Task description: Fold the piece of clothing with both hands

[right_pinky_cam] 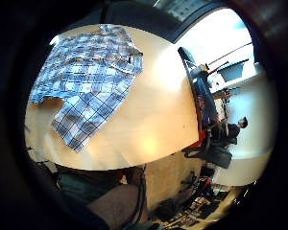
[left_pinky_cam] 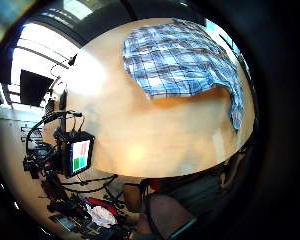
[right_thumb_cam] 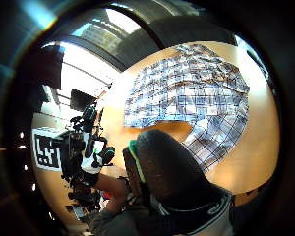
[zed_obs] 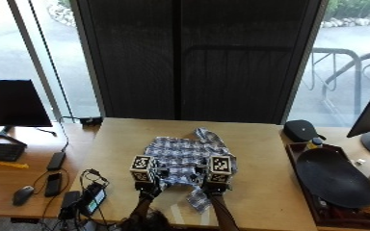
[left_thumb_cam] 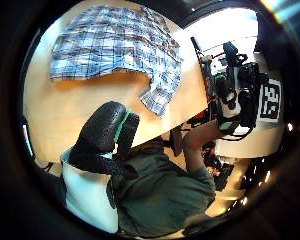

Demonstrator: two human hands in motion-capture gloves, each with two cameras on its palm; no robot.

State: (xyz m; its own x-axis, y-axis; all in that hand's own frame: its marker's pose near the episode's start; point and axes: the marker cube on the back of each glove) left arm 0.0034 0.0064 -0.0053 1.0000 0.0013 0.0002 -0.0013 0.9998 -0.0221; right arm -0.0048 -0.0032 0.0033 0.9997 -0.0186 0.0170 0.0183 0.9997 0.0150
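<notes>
A blue and white plaid shirt (zed_obs: 188, 159) lies spread on the wooden table (zed_obs: 121, 139), with one sleeve (zed_obs: 198, 199) trailing toward the front edge. My left hand (zed_obs: 148, 191) and right hand (zed_obs: 212, 190) hover side by side above the shirt's near edge, apart from the cloth. Both palm cameras look down on the shirt (left_pinky_cam: 180, 55) (right_pinky_cam: 86, 76) from some height, and no cloth is in either hand. The left thumb side view catches the right hand (left_thumb_cam: 107, 135) with fingers straight. In the right thumb side view the left hand (right_thumb_cam: 162, 172) looks the same.
A power adapter with cables (zed_obs: 85, 199) lies at the table's left front. A large black dish (zed_obs: 332, 178) sits in a tray at the right, behind it a black case (zed_obs: 300, 130). A side desk at the left holds a phone (zed_obs: 53, 183) and mouse (zed_obs: 22, 194).
</notes>
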